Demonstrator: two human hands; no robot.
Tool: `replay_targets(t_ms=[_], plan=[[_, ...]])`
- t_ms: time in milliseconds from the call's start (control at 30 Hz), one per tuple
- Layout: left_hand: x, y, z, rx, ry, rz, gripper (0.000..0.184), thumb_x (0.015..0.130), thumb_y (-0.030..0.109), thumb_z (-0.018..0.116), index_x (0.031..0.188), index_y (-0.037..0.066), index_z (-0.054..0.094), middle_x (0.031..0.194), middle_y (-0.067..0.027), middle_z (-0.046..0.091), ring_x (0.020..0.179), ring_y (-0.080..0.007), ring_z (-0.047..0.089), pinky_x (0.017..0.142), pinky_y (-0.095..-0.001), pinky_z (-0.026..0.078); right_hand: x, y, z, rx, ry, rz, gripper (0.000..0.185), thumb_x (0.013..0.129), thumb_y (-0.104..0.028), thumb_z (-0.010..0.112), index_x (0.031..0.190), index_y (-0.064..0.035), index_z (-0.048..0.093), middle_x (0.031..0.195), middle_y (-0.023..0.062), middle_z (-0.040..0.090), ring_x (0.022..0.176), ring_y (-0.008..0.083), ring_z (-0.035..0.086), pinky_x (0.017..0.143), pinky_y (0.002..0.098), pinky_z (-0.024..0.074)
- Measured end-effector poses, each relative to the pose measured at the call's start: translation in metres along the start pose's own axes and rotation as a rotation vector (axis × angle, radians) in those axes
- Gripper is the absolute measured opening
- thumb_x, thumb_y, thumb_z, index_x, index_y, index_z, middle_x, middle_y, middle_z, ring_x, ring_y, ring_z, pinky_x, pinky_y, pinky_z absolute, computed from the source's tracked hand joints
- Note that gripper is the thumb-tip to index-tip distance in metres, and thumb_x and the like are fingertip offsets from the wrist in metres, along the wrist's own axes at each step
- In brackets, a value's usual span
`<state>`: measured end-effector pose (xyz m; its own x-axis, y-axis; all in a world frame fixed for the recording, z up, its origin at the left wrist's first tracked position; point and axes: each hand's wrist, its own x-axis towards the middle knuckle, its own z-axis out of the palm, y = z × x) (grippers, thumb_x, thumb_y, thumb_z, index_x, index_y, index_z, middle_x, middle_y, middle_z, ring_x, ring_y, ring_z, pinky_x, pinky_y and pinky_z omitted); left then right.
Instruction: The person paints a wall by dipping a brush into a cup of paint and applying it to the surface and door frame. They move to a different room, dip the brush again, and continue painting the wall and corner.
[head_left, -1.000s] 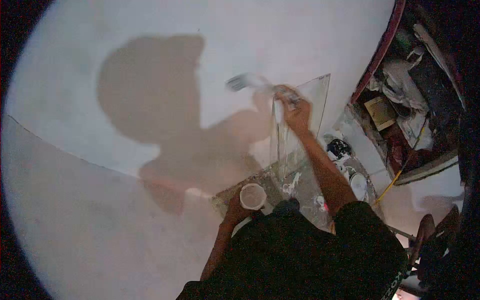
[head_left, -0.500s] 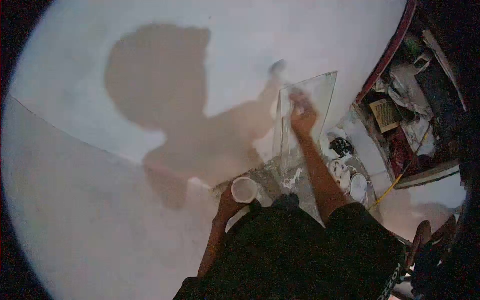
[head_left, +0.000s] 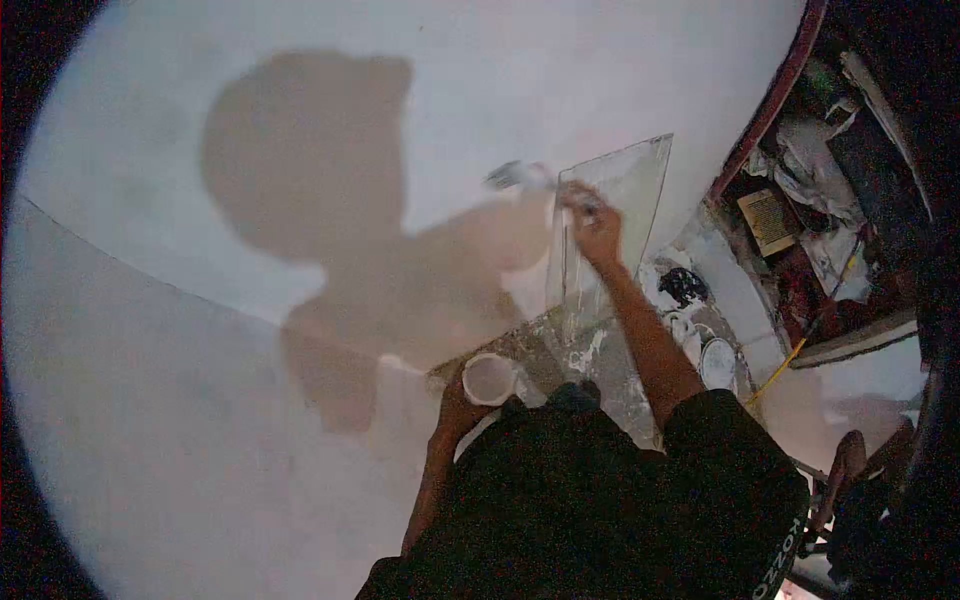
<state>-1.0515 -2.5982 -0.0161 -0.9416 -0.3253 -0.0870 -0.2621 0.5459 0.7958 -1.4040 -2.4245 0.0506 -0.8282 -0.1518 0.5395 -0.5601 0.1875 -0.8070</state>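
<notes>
My left hand (head_left: pixel 457 409) is wrapped around a round white cup (head_left: pixel 489 380), held low in front of my dark shirt. Pale contents or a pale inside show through the cup's top. My right hand (head_left: pixel 597 228) is closed on a paintbrush (head_left: pixel 520 177), its dark tip pointing left against the white wall (head_left: pixel 470 90). Right behind that hand stands a clear, pane-like panel (head_left: pixel 640 190) with thin edges. Whether the hand touches the panel I cannot tell.
My shadow (head_left: pixel 310 160) falls across the wall. A paint-spattered surface (head_left: pixel 610 370) below the panel bears a black lump (head_left: pixel 683 287) and a round white lid or tub (head_left: pixel 717 363). At right, a cluttered recess (head_left: pixel 800 200) holds a yellowish box (head_left: pixel 768 223); a yellow stick (head_left: pixel 790 362) leans there.
My right hand has turned and shifted slightly left and down; the brush tip has swung from pointing up to pointing left. My left hand and the cup stay nearly in place.
</notes>
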Motion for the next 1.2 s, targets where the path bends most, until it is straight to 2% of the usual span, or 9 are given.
replay_targets(t_ms=[33,100,233,300,367,567,833,1033,1200], plan=[[-0.003,0.004,-0.003,-0.043,-0.023,-0.043,0.088,0.063,0.037,0.099,0.131,0.005,0.054,0.128,-0.0183,0.068,0.121,-0.0355,0.065,0.101,-0.0488,0.053,0.017,0.018,-0.03,-0.248,0.108,-0.329,0.021,0.101,-0.011,0.062,0.117,-0.0008,0.072,0.098,0.0107,0.079,0.091,0.0191,0.076,0.082,0.0318,0.0581],[-0.011,-0.002,-0.005,-0.058,-0.009,-0.059,0.088,0.063,0.037,0.099,0.132,0.005,0.054,0.128,-0.0179,0.068,0.12,-0.0352,0.066,0.101,-0.0487,0.053,0.033,0.058,-0.074,-0.297,0.233,-0.159,0.02,0.093,-0.008,0.062,0.106,-0.0099,0.078,0.11,0.0113,0.077,0.097,0.0254,0.076,0.085,0.0359,0.0578],[-0.008,-0.009,-0.004,-0.062,0.009,0.039,0.096,0.062,0.044,0.098,0.137,0.006,0.052,0.132,-0.0184,0.063,0.123,-0.037,0.062,0.104,-0.0475,0.05,0.061,0.056,-0.118,-0.456,0.444,-0.128,0.021,0.097,-0.012,0.062,0.109,-0.0037,0.076,0.096,0.0125,0.079,0.088,0.0248,0.077,0.079,0.0361,0.0594],[-0.005,-0.02,-0.002,-0.045,-0.009,0.055,0.094,0.064,0.042,0.098,0.137,0.006,0.052,0.132,-0.0177,0.065,0.122,-0.0361,0.064,0.103,-0.0473,0.052,0.067,0.054,-0.113,-0.087,0.652,-0.01,0.024,0.101,-0.019,0.059,0.107,-0.0038,0.076,0.096,0.0132,0.079,0.085,0.026,0.077,0.079,0.0362,0.0587],[-0.001,-0.016,-0.004,-0.029,-0.028,0.074,0.092,0.065,0.039,0.098,0.138,0.006,0.052,0.131,-0.017,0.067,0.122,-0.0352,0.065,0.101,-0.0471,0.053,0.048,0.054,-0.094,-0.581,0.591,0.054,0.028,0.103,-0.025,0.059,0.109,-0.0028,0.076,0.095,0.0128,0.079,0.086,0.0255,0.076,0.079,0.0371,0.0575],[0.023,-0.002,0.001,-0.161,-0.07,-0.021,0.092,0.063,0.045,0.097,0.134,0.003,0.054,0.126,-0.0186,0.068,0.121,-0.0375,0.064,0.106,-0.0474,0.05,-0.038,-0.013,0.012,0.092,0.242,-0.073,0.019,0.101,-0.013,0.065,0.113,0.0012,0.073,0.097,0.0123,0.077,0.082,0.0194,0.075,0.078,0.0336,0.06],[0.025,-0.001,-0.002,0.193,0.183,-0.114,0.105,0.065,0.053,0.095,0.143,0.001,0.048,0.139,-0.0238,0.06,0.129,-0.0388,0.059,0.108,-0.0499,0.049,-0.094,-0.05,0.009,0.714,0.066,0.557,0.033,0.103,-0.024,0.067,0.118,0.0053,0.069,0.096,0.0148,0.074,0.086,0.0252,0.075,0.075,0.0419,0.0653],[0.021,0.001,-0.018,0.109,0.267,-0.085,0.097,0.062,0.051,0.096,0.135,0.005,0.051,0.129,-0.0195,0.068,0.117,-0.0385,0.067,0.099,-0.0484,0.056,-0.123,-0.096,-0.042,0.653,-0.07,0.664,0.031,0.103,-0.023,0.067,0.116,0.0043,0.071,0.093,0.0136,0.073,0.081,0.0243,0.075,0.069,0.0402,0.0649],[0.007,0.051,-0.053,0.015,0.207,-0.019,0.091,0.066,0.045,0.096,0.135,0.007,0.052,0.124,-0.0176,0.07,0.115,-0.0368,0.069,0.097,-0.0477,0.056,-0.142,-0.163,-0.055,0.394,-0.349,0.456,0.024,0.102,-0.018,0.067,0.114,0.0025,0.072,0.091,0.0095,0.074,0.079,0.0199,0.074,0.066,0.036,0.0628]])
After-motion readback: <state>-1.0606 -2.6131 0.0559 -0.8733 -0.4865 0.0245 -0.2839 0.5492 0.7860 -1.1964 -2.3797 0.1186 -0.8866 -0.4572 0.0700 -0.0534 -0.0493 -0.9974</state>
